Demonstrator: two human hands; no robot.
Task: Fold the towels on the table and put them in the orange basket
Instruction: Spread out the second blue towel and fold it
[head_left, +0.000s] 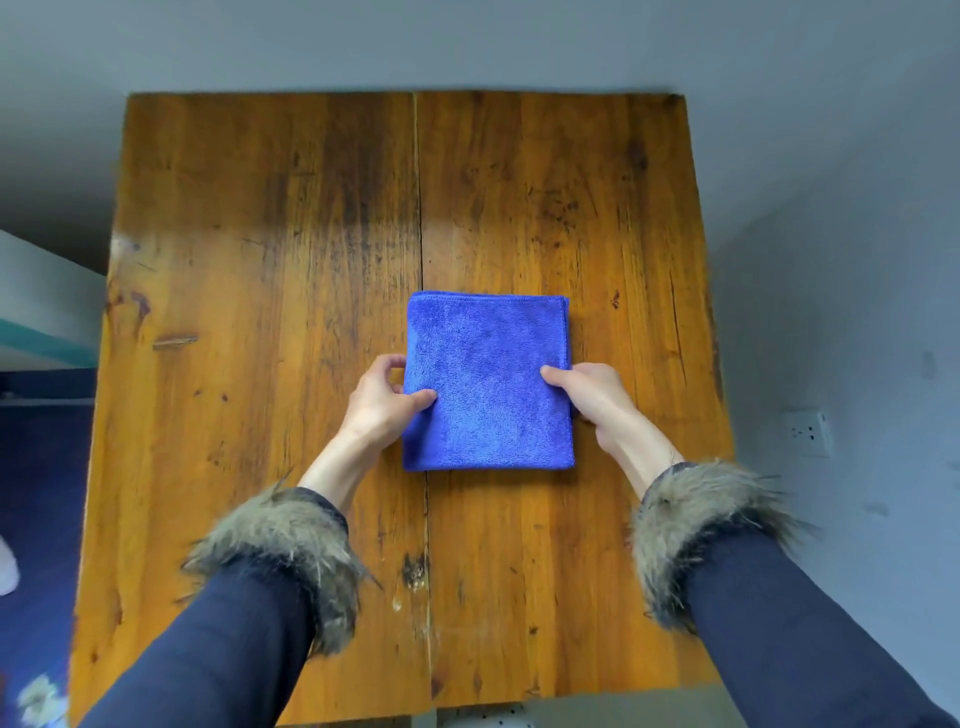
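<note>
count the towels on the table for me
1: a folded blue towel lies near the middle of the wooden table, with the left hand and right hand pinching its side edges. No orange basket is in view.

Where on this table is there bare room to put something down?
Bare wood lies between the blue towel and the table's far edge, and in wide strips along its left and right edges. It is crowded near the middle, where the left hand and right hand pinch the towel's sides.
</note>
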